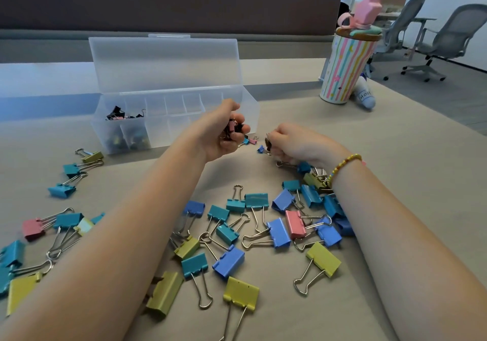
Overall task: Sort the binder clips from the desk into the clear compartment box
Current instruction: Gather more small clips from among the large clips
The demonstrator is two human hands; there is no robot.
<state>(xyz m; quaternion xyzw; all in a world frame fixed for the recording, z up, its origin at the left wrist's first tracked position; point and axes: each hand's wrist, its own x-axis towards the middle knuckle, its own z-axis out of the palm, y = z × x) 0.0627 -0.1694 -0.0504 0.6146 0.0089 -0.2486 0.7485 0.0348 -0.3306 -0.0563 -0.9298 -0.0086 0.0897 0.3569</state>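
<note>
A: Nearest the lens, large binder clips (228, 261) lay scattered over the desk (395, 156) in blue, teal, yellow and pink, from the yellow one at far left (19, 292) across to the heap under the right forearm.

B: Box?

A: Clear compartment box (174, 119) stood left of centre, lid up. Small black clips (116, 114) sat in a rear-left compartment; darker ones showed through the front wall.

B: Hands?

A: Left hand (224, 132) was curled round a cluster of small clips (233, 127), just in front of the box. Right hand (295, 143) pinched one small dark clip (268, 143) above the desk.

B: Handling?

A: Judged light, rigid steel; painted bodies likely slick, wire loops prone to tangling. Better taken by the body's folded sides than by a loop.

B: Right edge?

A: Striped tumbler (345, 69), untouched.
</note>
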